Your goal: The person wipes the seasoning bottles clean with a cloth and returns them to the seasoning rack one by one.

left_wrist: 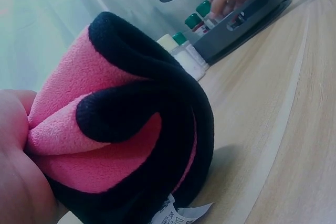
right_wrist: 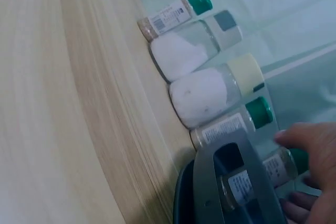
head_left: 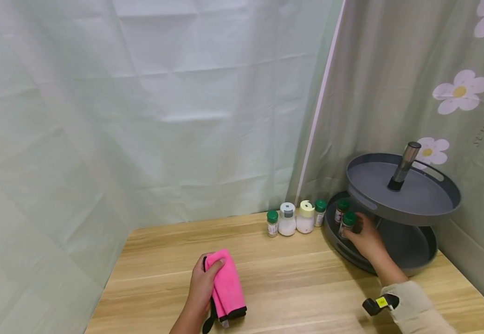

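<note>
My left hand [head_left: 202, 283] grips a folded pink cloth [head_left: 228, 287] with black edging, low over the table; in the left wrist view the folds of the cloth [left_wrist: 100, 129] fill the middle. At the right, my right hand [head_left: 367, 236] reaches between the two tiers of a dark grey tray stand [head_left: 409, 248]. Its thumb and fingers are around a green-capped spice jar [head_left: 347, 223] on the lower tier. Just behind that jar is another green-capped spice jar [head_left: 340, 211]. Part of the held jar is hidden by the tray's handle wall [right_wrist: 252, 166] in the right wrist view.
Left of the stand, along the curtain [head_left: 208, 116], are a green-capped jar [head_left: 272, 223], a white-lidded jar [head_left: 287, 220], a yellow-lidded jar [head_left: 306, 218] and another green-capped jar [head_left: 319, 213]. The upper tier [head_left: 367, 181] overhangs my right hand. A metal post [head_left: 404, 164] rises from it.
</note>
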Available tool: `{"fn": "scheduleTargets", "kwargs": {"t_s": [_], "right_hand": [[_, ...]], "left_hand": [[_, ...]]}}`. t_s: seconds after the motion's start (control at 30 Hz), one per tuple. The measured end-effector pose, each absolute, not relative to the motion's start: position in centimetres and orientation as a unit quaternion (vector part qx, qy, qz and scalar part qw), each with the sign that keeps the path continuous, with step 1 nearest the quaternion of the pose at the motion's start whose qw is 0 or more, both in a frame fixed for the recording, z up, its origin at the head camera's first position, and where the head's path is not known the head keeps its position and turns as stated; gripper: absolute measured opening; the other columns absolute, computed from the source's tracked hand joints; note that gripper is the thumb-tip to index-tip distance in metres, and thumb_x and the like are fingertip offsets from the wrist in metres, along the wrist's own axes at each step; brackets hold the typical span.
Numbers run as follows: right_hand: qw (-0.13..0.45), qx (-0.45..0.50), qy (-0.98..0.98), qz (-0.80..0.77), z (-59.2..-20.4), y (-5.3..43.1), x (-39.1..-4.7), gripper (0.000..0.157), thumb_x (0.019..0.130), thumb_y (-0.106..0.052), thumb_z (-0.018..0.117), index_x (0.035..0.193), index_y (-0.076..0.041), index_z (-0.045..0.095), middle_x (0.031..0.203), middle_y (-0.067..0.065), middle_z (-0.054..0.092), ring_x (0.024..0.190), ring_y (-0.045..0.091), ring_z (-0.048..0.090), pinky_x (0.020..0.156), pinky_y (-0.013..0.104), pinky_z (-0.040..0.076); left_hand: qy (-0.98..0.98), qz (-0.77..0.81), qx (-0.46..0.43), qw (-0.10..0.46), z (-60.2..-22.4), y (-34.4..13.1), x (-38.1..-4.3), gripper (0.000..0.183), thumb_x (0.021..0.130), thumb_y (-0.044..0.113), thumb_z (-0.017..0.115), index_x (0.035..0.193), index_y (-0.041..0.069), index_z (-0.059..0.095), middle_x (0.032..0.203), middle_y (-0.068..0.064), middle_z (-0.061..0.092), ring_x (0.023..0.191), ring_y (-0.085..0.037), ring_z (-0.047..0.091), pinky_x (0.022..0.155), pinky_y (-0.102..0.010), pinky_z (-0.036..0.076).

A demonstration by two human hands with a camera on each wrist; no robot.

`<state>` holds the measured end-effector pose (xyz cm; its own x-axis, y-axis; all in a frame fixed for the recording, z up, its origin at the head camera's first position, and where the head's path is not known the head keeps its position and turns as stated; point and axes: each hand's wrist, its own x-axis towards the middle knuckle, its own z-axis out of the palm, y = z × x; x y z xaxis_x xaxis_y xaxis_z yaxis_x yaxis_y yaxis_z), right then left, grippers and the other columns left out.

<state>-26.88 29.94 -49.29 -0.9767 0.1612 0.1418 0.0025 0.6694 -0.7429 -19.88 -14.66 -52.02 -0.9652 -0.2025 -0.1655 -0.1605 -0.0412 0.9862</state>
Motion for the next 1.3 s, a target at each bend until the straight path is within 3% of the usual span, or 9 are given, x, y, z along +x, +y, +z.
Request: {"fn": "scheduleTargets", "kwargs": {"t_s": [0.07, 0.13, 0.2, 0.33, 0.47, 0.63, 0.7, 1.0, 1.3], "right_hand": [[0.147, -0.073, -0.893, 0.420, -49.0, 29.3, -26.6, 0.066, 0.093, -0.023, 0.071, 0.140, 0.010, 0.039, 0.133, 0.037, 0.047, 0.119, 0.048, 0.052, 0.092, 0.051, 0.049], [0.206, -0.095, -0.875, 0.429, -48.7, 28.6, -26.0, 0.055, 0.092, -0.022, 0.072, 0.130, 0.008, 0.047, 0.125, 0.032, 0.049, 0.109, 0.041, 0.056, 0.083, 0.033, 0.050], [0.256, -0.096, -0.862, 0.427, -48.3, 27.7, -25.6, 0.043, 0.091, -0.021, 0.073, 0.118, 0.005, 0.053, 0.114, 0.024, 0.052, 0.096, 0.029, 0.056, 0.074, 0.019, 0.043], [0.291, -0.020, -0.860, 0.419, -47.7, 25.9, -25.0, 0.026, 0.093, -0.015, 0.072, 0.109, 0.000, 0.058, 0.100, 0.012, 0.058, 0.083, 0.006, 0.052, 0.068, 0.008, 0.039], [0.258, 0.103, -0.872, 0.403, -47.4, 23.6, -24.9, 0.021, 0.093, -0.009, 0.071, 0.113, -0.005, 0.062, 0.103, 0.008, 0.062, 0.085, 0.002, 0.056, 0.073, 0.017, 0.050], [0.201, 0.210, -0.881, 0.374, -47.0, 20.2, -25.3, 0.027, 0.092, -0.009, 0.072, 0.118, -0.009, 0.064, 0.112, 0.006, 0.065, 0.099, 0.023, 0.065, 0.083, 0.040, 0.058], [0.187, 0.237, -0.882, 0.361, -46.8, 18.9, -25.7, 0.029, 0.092, -0.011, 0.072, 0.120, -0.009, 0.064, 0.117, 0.006, 0.065, 0.104, 0.026, 0.065, 0.087, 0.043, 0.057], [0.213, 0.307, -0.882, 0.286, -46.3, 15.0, -28.4, 0.035, 0.090, -0.016, 0.075, 0.123, -0.008, 0.064, 0.124, 0.009, 0.063, 0.118, 0.027, 0.059, 0.099, 0.049, 0.051], [0.226, 0.293, -0.913, 0.174, -46.4, 13.6, -31.6, 0.045, 0.090, -0.026, 0.077, 0.129, -0.009, 0.063, 0.137, 0.013, 0.059, 0.144, 0.037, 0.041, 0.119, 0.058, 0.031]], "left_hand": [[-0.692, -0.710, 0.131, 0.014, -52.0, -14.7, -19.9, 0.040, 0.091, 0.027, 0.074, 0.121, 0.006, 0.058, 0.097, -0.001, 0.064, 0.086, -0.013, 0.061, 0.078, -0.027, 0.052], [-0.693, -0.709, 0.131, 0.012, -52.0, -14.7, -19.9, 0.041, 0.091, 0.028, 0.074, 0.121, 0.006, 0.057, 0.097, 0.000, 0.064, 0.086, -0.013, 0.061, 0.078, -0.027, 0.052], [-0.692, -0.710, 0.132, 0.009, -51.9, -14.7, -19.9, 0.040, 0.091, 0.028, 0.073, 0.121, 0.006, 0.057, 0.097, 0.000, 0.063, 0.086, -0.013, 0.061, 0.078, -0.027, 0.052], [-0.691, -0.710, 0.132, 0.008, -51.8, -14.8, -19.8, 0.040, 0.092, 0.028, 0.072, 0.122, 0.006, 0.057, 0.098, 0.000, 0.063, 0.087, -0.013, 0.061, 0.078, -0.027, 0.052], [-0.691, -0.710, 0.132, 0.009, -51.9, -14.8, -19.8, 0.040, 0.093, 0.028, 0.072, 0.123, 0.007, 0.057, 0.098, 0.000, 0.064, 0.087, -0.013, 0.061, 0.079, -0.027, 0.052], [-0.689, -0.713, 0.131, 0.010, -51.9, -14.9, -19.7, 0.040, 0.093, 0.027, 0.072, 0.123, 0.007, 0.057, 0.098, 0.000, 0.063, 0.086, -0.013, 0.061, 0.078, -0.027, 0.053], [-0.689, -0.713, 0.132, 0.010, -51.9, -14.9, -19.7, 0.040, 0.093, 0.027, 0.072, 0.123, 0.006, 0.057, 0.098, 0.000, 0.063, 0.086, -0.013, 0.061, 0.078, -0.027, 0.053], [-0.685, -0.717, 0.130, 0.014, -52.1, -14.8, -19.8, 0.040, 0.091, 0.027, 0.074, 0.120, 0.005, 0.058, 0.095, 0.000, 0.064, 0.084, -0.013, 0.061, 0.076, -0.027, 0.053], [-0.688, -0.714, 0.132, 0.014, -52.0, -14.7, -19.9, 0.039, 0.091, 0.026, 0.073, 0.121, 0.005, 0.058, 0.096, 0.000, 0.063, 0.085, -0.012, 0.061, 0.077, -0.027, 0.052]]}}
